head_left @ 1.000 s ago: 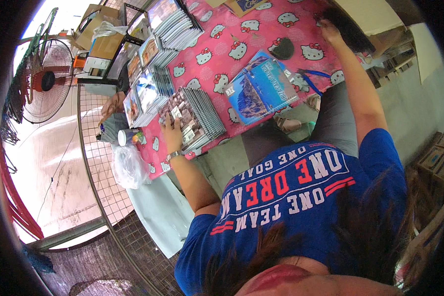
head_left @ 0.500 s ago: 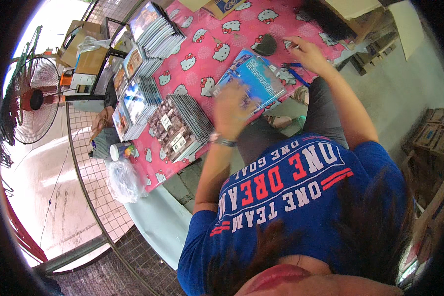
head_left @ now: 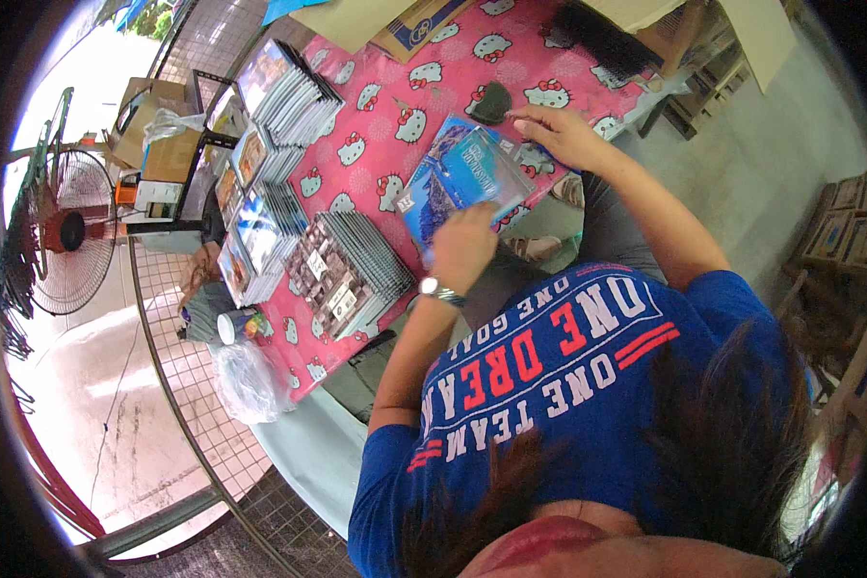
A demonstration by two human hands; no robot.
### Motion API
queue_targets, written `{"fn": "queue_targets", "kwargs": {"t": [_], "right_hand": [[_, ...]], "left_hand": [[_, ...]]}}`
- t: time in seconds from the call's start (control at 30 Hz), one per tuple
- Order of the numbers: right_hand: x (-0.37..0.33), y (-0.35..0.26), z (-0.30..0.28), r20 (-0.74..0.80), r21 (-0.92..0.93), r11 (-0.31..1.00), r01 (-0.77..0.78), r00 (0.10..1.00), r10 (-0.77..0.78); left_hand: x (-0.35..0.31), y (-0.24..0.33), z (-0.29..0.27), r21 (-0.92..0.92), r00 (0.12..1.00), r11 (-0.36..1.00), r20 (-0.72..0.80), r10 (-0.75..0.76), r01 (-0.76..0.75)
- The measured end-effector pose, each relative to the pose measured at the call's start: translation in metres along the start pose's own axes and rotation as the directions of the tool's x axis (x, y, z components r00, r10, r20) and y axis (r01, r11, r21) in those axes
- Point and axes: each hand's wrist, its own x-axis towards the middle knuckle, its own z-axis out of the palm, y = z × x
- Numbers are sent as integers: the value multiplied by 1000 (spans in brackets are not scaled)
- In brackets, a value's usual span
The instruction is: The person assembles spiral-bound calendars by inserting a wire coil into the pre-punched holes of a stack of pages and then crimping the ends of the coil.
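Note:
A blue picture-covered book [head_left: 462,173] lies aslant near the table's front edge, with a clear, shiny plastic layer [head_left: 522,183] over its right side. At the book's lower edge is my left hand [head_left: 464,246], its fingers curled over that edge; a watch is on its wrist. Just beyond the book's upper right corner, my right hand [head_left: 561,137] hovers with its fingers stretched out, holding nothing that I can see. Close to its fingertips sits a dark, rounded pad [head_left: 491,104]. Left of the book stands a stack of brown-and-white covered books [head_left: 332,279].
More book stacks [head_left: 284,91] line the table's left side on a pink cartoon-cat cloth [head_left: 366,149]. A white-lidded jar [head_left: 227,328] and a clear plastic bag [head_left: 250,380] are at the near left corner. Cardboard [head_left: 419,27] lies at the back; a fan [head_left: 72,231] stands left.
My left hand has come down from over the book to its lower edge. My right hand has shifted left. The plastic layer now shows askew, and the dark blue item by the right hand is out of sight.

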Motion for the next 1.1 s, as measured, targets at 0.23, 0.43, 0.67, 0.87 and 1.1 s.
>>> {"fn": "queue_targets", "kwargs": {"t": [0.23,0.43,0.67,0.87,1.1], "right_hand": [[-1,-16,22,-90,200,962,184,981,-169],[12,-30,14,-89,-73,934,350,930,-356],[30,-26,7,-55,-155,851,501,856,-514],[21,-31,10,-12,-132,863,488,870,-493],[3,-56,19,-21,-16,890,456,890,-456]], "left_hand": [[36,-23,-60,65,953,987,-276,-125,149],[55,-33,-34,116,918,982,-385,-91,146],[61,-38,-50,165,944,983,-328,-22,81],[53,-21,-52,142,938,988,-348,-5,58],[25,-27,-43,188,876,979,-483,21,80]]}}
